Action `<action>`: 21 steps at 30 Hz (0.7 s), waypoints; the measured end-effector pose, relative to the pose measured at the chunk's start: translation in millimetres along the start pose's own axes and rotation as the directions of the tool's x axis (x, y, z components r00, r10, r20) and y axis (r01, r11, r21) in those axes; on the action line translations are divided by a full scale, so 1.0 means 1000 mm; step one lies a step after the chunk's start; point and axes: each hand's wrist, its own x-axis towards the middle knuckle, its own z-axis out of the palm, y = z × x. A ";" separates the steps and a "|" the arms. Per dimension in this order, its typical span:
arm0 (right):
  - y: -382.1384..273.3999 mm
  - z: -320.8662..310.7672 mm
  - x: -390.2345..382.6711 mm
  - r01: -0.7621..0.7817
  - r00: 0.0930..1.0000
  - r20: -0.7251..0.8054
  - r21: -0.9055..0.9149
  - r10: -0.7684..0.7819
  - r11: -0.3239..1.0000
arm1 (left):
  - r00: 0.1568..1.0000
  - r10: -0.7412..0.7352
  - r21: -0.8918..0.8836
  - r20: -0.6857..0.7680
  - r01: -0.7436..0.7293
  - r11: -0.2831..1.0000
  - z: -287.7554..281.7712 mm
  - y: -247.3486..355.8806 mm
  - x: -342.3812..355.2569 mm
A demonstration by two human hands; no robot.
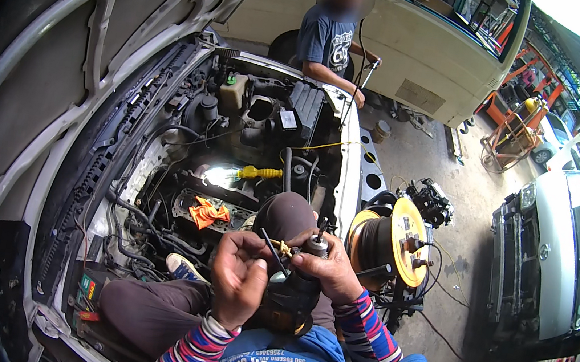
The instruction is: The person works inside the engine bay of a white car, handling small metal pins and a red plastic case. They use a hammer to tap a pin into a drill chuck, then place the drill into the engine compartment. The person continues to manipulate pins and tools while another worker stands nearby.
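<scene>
Left hand (pixel 240 273): fingers curled nearly closed, pinching thin dark rod (pixel 270 246).
Right hand (pixel 334 269): fingers wrapped round power drill (pixel 287 299).
Drill: over lap, chuck toward 12 o'clock.
Engine bay (pixel 132 186): 11 o'clock; slipped pinch could drop rod in.

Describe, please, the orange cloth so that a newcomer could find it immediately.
Under the raised hood is the open engine bay. There, the crumpled cloth lies nearer the camera than the glowing, yellow-handled lamp. Its bright orange folds set it apart from the dull metal parts around.
</scene>
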 end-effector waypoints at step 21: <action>-0.004 0.010 0.002 0.079 0.977 0.200 -0.038 -0.070 0.996 | 0.869 -0.488 0.342 0.083 0.436 0.833 -0.018 0.046 0.010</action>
